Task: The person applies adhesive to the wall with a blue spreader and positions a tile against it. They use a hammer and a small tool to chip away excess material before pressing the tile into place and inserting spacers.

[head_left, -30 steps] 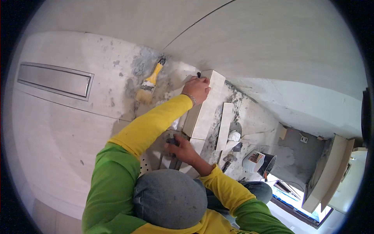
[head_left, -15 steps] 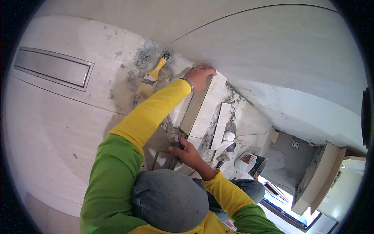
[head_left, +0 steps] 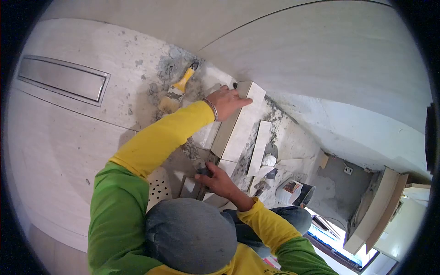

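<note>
A long tiled ledge (head_left: 240, 121), pale on its top and side faces, runs away from me in the head view. My left hand (head_left: 231, 101) rests across its edge near the far end, fingers stretched out and touching it, with nothing gripped. Close to the near end, my right hand (head_left: 217, 180) is closed around the handle of a trowel (head_left: 195, 158). Grey mortar smears the trowel's blade, and my fingers hide most of the handle. Beyond my left forearm lies a yellow-handled scraper (head_left: 184, 80).
A thin tile strip (head_left: 259, 147) lies right of the ledge. Farther right stands a white bucket (head_left: 288, 191) beside a dark container. At left are a metal drain cover (head_left: 64, 80) and a white perforated surface (head_left: 159, 187). My knee (head_left: 191, 233) is raised in front.
My left hand has slid back and left from the ledge's far end, uncovering that corner. My right hand has shifted slightly left with the trowel. More of the perforated surface shows.
</note>
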Tool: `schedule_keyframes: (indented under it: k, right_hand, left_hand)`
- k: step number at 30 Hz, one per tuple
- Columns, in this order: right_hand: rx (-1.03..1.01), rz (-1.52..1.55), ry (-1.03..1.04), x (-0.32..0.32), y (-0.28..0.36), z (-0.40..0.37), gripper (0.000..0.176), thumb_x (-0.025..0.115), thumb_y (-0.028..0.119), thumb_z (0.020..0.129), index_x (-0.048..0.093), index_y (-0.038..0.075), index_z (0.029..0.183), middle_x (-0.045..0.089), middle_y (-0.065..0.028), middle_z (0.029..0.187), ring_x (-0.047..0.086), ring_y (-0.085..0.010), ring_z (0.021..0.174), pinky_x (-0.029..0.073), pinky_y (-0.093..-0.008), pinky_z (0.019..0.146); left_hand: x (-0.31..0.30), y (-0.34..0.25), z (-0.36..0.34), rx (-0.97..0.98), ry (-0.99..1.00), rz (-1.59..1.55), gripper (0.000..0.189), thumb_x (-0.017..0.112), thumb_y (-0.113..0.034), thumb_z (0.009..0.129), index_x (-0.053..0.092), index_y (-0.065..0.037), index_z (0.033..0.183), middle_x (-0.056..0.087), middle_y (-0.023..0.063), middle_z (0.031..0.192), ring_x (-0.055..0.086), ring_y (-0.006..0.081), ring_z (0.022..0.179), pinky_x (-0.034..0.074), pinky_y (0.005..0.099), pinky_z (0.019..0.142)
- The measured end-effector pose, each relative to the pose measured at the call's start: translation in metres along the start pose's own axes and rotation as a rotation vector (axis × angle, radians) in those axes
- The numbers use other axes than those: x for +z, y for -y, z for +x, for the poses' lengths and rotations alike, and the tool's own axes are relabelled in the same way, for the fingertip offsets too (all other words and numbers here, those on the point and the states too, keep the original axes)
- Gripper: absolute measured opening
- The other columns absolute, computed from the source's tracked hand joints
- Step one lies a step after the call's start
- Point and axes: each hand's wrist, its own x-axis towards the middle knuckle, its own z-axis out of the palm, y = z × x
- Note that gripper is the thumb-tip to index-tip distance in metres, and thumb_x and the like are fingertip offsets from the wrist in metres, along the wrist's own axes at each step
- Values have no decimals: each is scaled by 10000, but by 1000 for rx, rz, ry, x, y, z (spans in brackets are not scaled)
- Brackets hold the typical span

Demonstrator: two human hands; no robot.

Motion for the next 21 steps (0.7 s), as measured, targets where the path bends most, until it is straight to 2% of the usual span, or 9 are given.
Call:
schedule_keyframes:
  k: [3, 5, 8, 10, 11, 14, 15, 18, 21]
  right_hand:
    - [41, -56, 40, -8, 18, -9, 321, 670, 275, 866, 531, 44, 1040, 547, -20, 775, 500, -88, 677, 423, -265, 582]
    - [103, -54, 81, -14, 23, -15, 341, 664, 267, 872, 517, 45, 1085, 538, -16, 788, 497, -72, 684, 412, -245, 581]
    - [189, -108, 99, -20, 13, -24, 349, 665, 263, 867, 519, 28, 1079, 558, -51, 779, 525, -107, 704, 438, -280, 614]
    - [-164, -419, 15, -28, -1, -31, 347, 676, 242, 856, 524, 16, 1071, 577, -82, 783, 549, -147, 726, 461, -317, 657]
    - [-162, -418, 16, -34, 4, -38, 347, 676, 242, 856, 524, 16, 1071, 577, -82, 783, 549, -147, 726, 461, -317, 657]
    - [-28, -415, 132, -64, 18, -64, 369, 693, 217, 838, 527, 6, 1091, 591, -112, 809, 563, -177, 746, 471, -335, 688]
    - [4, -464, 107, -77, 19, -71, 364, 699, 197, 835, 531, 12, 1099, 591, -101, 821, 555, -163, 755, 467, -326, 690]
    - [103, -417, -10, -119, 12, -95, 318, 695, 138, 843, 544, 30, 1101, 587, -44, 841, 528, -121, 769, 453, -290, 682]
    - [26, -395, -233, -162, 12, -118, 276, 690, 99, 842, 542, 17, 1060, 570, 0, 818, 507, -91, 722, 441, -258, 642]
  left_hand:
    - [3, -6, -17, 67, -67, -51, 559, 575, -29, 722, 520, -136, 1268, 633, 94, 1034, 575, 272, 1002, 425, 415, 886]
    - [-15, -14, -24, -141, 233, -453, 422, 592, -78, 758, 587, -107, 1178, 650, 88, 911, 622, 254, 857, 481, 381, 799]
    - [-3, 9, -31, -82, 138, -650, 330, 618, -149, 787, 620, -73, 1108, 653, 80, 810, 632, 207, 750, 506, 329, 721]
    - [2, 25, -29, -233, 42, -725, 331, 637, -190, 794, 622, -65, 1101, 651, 76, 793, 624, 181, 736, 502, 311, 715]
    - [1, 30, -27, -382, -58, -794, 341, 655, -230, 801, 624, -58, 1094, 649, 72, 776, 615, 156, 722, 499, 293, 709]
    - [3, 28, -13, -509, -196, -702, 358, 667, -302, 825, 632, -44, 1071, 657, 88, 793, 614, 147, 718, 500, 294, 689]
    - [18, 32, -4, -520, -322, -725, 423, 688, -411, 807, 659, -31, 990, 665, 102, 807, 627, 183, 726, 500, 317, 690]
    - [15, 28, 26, -647, -165, -551, 509, 679, -516, 775, 676, -17, 878, 676, 128, 834, 643, 237, 752, 501, 342, 719]
    - [23, 27, 52, -710, -197, -534, 569, 649, -586, 758, 676, -21, 815, 674, 162, 863, 644, 290, 801, 497, 389, 757]
